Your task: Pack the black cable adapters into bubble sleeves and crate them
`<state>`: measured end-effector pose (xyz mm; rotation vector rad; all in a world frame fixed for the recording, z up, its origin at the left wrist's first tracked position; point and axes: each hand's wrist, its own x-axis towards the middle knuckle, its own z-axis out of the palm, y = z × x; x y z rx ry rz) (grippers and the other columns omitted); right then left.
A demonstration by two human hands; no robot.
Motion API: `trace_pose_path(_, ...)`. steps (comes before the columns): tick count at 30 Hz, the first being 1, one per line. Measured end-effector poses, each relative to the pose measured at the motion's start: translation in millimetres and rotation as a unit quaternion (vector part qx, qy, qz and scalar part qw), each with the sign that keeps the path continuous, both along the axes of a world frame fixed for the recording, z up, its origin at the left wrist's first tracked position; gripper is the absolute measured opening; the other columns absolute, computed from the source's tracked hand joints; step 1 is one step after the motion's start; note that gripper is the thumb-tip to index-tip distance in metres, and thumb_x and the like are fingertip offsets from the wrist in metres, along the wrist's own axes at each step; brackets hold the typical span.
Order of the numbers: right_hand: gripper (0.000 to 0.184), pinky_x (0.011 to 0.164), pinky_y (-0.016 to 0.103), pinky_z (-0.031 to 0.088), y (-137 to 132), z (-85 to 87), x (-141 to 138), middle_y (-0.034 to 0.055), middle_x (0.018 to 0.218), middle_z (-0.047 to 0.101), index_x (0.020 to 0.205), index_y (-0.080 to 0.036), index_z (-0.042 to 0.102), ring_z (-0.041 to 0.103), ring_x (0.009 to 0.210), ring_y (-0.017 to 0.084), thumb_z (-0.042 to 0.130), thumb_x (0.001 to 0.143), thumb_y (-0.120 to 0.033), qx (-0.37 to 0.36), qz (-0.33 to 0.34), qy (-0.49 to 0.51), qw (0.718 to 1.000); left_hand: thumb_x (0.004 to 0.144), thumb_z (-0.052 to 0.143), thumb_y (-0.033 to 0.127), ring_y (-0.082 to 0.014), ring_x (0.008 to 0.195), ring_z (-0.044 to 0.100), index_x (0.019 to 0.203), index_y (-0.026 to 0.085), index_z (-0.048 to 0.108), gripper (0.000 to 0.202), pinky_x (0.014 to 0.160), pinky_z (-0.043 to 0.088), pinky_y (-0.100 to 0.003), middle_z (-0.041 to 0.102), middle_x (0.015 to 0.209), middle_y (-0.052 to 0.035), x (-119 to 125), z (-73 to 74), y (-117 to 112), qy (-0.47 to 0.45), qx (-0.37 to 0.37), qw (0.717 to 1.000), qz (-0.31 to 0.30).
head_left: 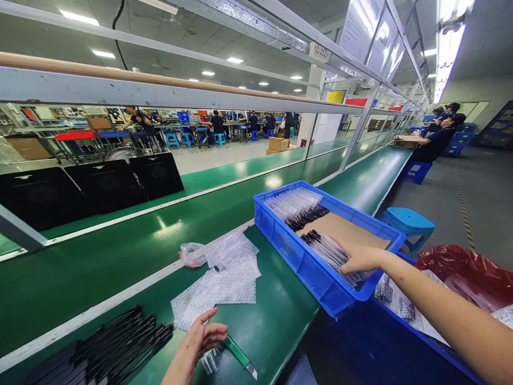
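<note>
My right hand (360,256) reaches into a blue plastic crate (288,251). Its thumb and forefinger are spread apart, touching a row of bubble-wrapped black parts (326,248); the other fingers are partly hidden. Behind that row, a second row of wrapped parts (296,206) lies against the crate's far side, beside brown cardboard (344,230). Low in the view, my left hand (204,339) is held over the green bench with loosely bent fingers and nothing in it. Close by are a green utility knife (239,354) with its blade out and several bubble wrap sheets (224,283).
Unwrapped thin black parts (124,342) lie piled at the lower left. A small clear plastic bag (193,254) rests by the white rail. Black panels (108,182) lean beyond the conveyor (216,200). A red-lined bin (465,267) and a blue stool (409,222) stand right. Co-workers sit farther off.
</note>
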<state>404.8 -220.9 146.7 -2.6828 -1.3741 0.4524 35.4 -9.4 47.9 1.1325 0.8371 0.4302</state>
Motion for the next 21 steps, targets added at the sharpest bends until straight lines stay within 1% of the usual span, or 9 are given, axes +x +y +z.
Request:
trace_pose_path(1, 0.074, 0.081, 0.031, 0.042, 2.8, 2.4, -2.7, 0.0108, 0.110, 0.057, 0.126, -0.016, 0.043, 0.054, 0.100, 0.025, 0.062, 0.056, -0.030, 0.005, 0.008, -0.016, 1.000, 0.066, 0.047, 0.067, -0.0255, 0.084, 0.061, 0.112, 0.018, 0.049, 0.067, 0.083, 0.043, -0.037, 0.067, 0.089, -0.0079, -0.2, 0.4, -0.7, -0.001, 0.000, 1.000, 0.001)
trace_pose_path(2, 0.063, 0.083, 0.032, 0.041, 6.2, 4.3, -6.5, 0.0116, 0.109, 0.057, 0.120, -0.016, 0.050, 0.052, 0.102, 0.026, 0.060, 0.058, -0.029, -0.002, 0.016, -0.031, 0.999, 0.066, 0.047, 0.067, -0.0255, 0.084, 0.061, 0.112, 0.018, 0.049, 0.067, 0.083, 0.044, -0.037, 0.067, 0.089, -0.0079, -0.3, 1.1, -1.6, -0.003, 0.000, 1.000, 0.000)
trace_pose_path(4, 0.038, 0.078, 0.033, 0.041, 13.6, 6.0, -16.3, 0.0112, 0.098, 0.060, 0.099, -0.017, 0.062, 0.055, 0.095, 0.026, 0.056, 0.062, -0.025, -0.028, 0.026, -0.069, 0.997, 0.066, 0.047, 0.067, -0.0254, 0.085, 0.060, 0.110, 0.018, 0.051, 0.066, 0.083, 0.044, -0.037, 0.067, 0.088, -0.0081, -0.2, 3.6, -3.8, -0.005, -0.003, 1.000, -0.005)
trace_pose_path(5, 0.028, 0.075, 0.032, 0.041, 17.3, 5.9, -21.6, 0.0106, 0.090, 0.062, 0.089, -0.017, 0.065, 0.057, 0.090, 0.026, 0.054, 0.063, -0.022, -0.048, 0.032, -0.077, 0.995, 0.066, 0.047, 0.067, -0.0253, 0.085, 0.060, 0.109, 0.018, 0.052, 0.065, 0.083, 0.044, -0.036, 0.067, 0.088, -0.0082, 0.0, 5.1, -5.1, -0.008, -0.001, 1.000, -0.008)
trace_pose_path(6, 0.023, 0.071, 0.031, 0.041, 20.7, 5.4, -26.3, 0.0101, 0.084, 0.063, 0.081, -0.017, 0.067, 0.058, 0.085, 0.025, 0.052, 0.064, -0.019, -0.066, 0.038, -0.080, 0.994, 0.067, 0.047, 0.067, -0.0251, 0.084, 0.060, 0.108, 0.018, 0.053, 0.064, 0.083, 0.044, -0.036, 0.067, 0.088, -0.0083, 0.4, 6.6, -6.4, -0.011, 0.001, 1.000, -0.011)
trace_pose_path(10, 0.023, 0.062, 0.030, 0.040, 29.5, 4.7, -35.8, 0.0100, 0.071, 0.065, 0.069, -0.017, 0.068, 0.060, 0.073, 0.024, 0.046, 0.065, -0.011, -0.095, 0.046, -0.068, 0.992, 0.067, 0.050, 0.063, -0.0249, 0.083, 0.061, 0.105, 0.018, 0.055, 0.059, 0.082, 0.045, -0.036, 0.067, 0.087, -0.0083, 1.8, 9.1, -10.4, -0.016, 0.010, 1.000, -0.017)
trace_pose_path(14, 0.020, 0.054, 0.028, 0.037, 33.0, 9.1, -35.1, 0.0078, 0.060, 0.063, 0.056, -0.017, 0.066, 0.058, 0.061, 0.021, 0.048, 0.059, -0.008, -0.121, 0.056, -0.037, 0.990, 0.067, 0.050, 0.064, -0.0251, 0.082, 0.061, 0.104, 0.018, 0.056, 0.059, 0.082, 0.045, -0.037, 0.067, 0.088, -0.0089, 0.9, 4.4, -10.6, -0.018, -0.006, 1.000, -0.017)
trace_pose_path(16, 0.019, 0.052, 0.027, 0.036, 34.1, 11.5, -36.3, 0.0065, 0.057, 0.062, 0.056, -0.017, 0.066, 0.057, 0.058, 0.020, 0.049, 0.057, -0.009, -0.129, 0.052, -0.022, 0.990, 0.067, 0.050, 0.064, -0.0250, 0.082, 0.061, 0.104, 0.018, 0.055, 0.059, 0.082, 0.045, -0.038, 0.067, 0.088, -0.0090, -0.1, 1.4, -9.8, -0.023, -0.017, 0.999, -0.018)
trace_pose_path(21, 0.019, 0.051, 0.028, 0.036, 32.1, 15.3, -39.5, 0.0079, 0.058, 0.064, 0.059, -0.015, 0.067, 0.058, 0.058, 0.021, 0.049, 0.061, -0.014, -0.132, 0.046, -0.002, 0.990, 0.070, 0.048, 0.062, -0.0245, 0.083, 0.062, 0.104, 0.018, 0.055, 0.057, 0.084, 0.044, -0.038, 0.067, 0.088, -0.0089, -1.4, -0.5, -9.7, -0.019, -0.034, 0.999, -0.025)
